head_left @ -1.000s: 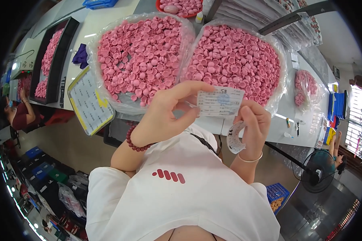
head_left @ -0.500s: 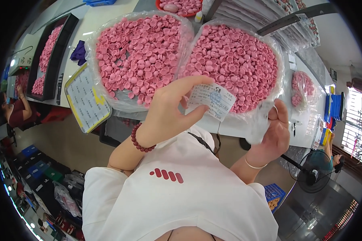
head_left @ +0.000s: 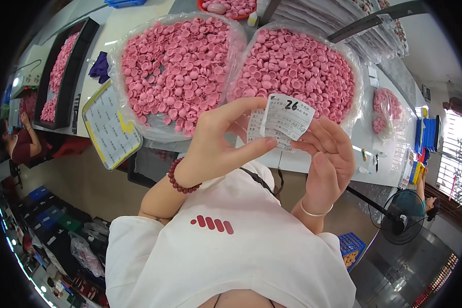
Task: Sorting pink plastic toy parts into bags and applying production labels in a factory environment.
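In front of my chest I hold small white paper slips with print and handwriting on them. My left hand (head_left: 215, 136) is closed, pinching the slips between its thumb and fingers. One slip (head_left: 287, 119) lies on top, tilted; another slip (head_left: 255, 125) shows partly behind it. My right hand (head_left: 329, 163) grips the right side of the slips with its fingertips. Beyond my hands are two clear plastic-lined heaps of pink cup-shaped pieces, a left heap (head_left: 174, 72) and a right heap (head_left: 297, 69). How many slips are stacked cannot be told.
A yellow-edged board (head_left: 112, 128) with a printed sheet leans at the table's left edge. Further left are a purple cloth (head_left: 100, 68) and a black tray (head_left: 82, 54) of pink pieces. A bagged pink heap (head_left: 386, 110) and a black fan (head_left: 399, 220) stand right.
My right hand has moved left, from beside the slips to meet my left hand. Its slip, blurred before, now overlaps the one in my left hand. My left hand has hardly moved.
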Demonstrator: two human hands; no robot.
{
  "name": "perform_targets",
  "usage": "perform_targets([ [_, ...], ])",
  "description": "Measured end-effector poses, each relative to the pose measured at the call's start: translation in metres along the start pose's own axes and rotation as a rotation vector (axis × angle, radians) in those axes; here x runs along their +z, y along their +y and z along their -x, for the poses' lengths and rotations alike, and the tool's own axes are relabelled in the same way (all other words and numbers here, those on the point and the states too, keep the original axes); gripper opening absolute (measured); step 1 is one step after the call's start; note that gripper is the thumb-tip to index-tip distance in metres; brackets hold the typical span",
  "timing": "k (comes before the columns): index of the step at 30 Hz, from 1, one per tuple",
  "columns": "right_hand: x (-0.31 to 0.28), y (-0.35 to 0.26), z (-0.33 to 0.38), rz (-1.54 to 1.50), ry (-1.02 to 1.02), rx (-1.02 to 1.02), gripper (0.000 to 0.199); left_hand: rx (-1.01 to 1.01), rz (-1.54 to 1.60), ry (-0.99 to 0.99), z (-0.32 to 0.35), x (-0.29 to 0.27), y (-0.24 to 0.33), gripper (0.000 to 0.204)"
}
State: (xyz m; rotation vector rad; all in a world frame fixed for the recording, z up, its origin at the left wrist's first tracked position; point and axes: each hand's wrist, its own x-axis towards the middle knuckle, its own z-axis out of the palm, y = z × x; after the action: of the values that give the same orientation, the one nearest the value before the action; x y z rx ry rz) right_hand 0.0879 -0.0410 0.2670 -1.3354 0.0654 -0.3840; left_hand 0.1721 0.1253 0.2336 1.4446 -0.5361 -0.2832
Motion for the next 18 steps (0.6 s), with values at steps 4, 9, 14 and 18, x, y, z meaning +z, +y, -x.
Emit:
perform_targets([
  [4, 0.0015, -0.0007, 0.0016, 0.038, 0.000, -0.011, 0.041, -0.030, 0.024, 0.000, 0.0023, -0.0017, 0.0024, 0.041],
  [9, -0.0005, 0.0010, 0.0027, 0.120, 0.005, -0.019, 0.042, -0.061, 0.148, 0.021, 0.0047, -0.0020, -0.0003, 0.031],
  [14, -0.0004, 0.0015, 0.0032, 0.190, 0.006, -0.036, 0.040, -0.097, 0.220, 0.025, 0.0067, -0.0040, 0.0019, 0.027],
  [18, -0.0012, 0.0027, 0.0000, 0.285, 0.007, -0.065, 0.031, -0.125, 0.257, 0.014, 0.0056, -0.0052, 0.0009, 0.028],
])
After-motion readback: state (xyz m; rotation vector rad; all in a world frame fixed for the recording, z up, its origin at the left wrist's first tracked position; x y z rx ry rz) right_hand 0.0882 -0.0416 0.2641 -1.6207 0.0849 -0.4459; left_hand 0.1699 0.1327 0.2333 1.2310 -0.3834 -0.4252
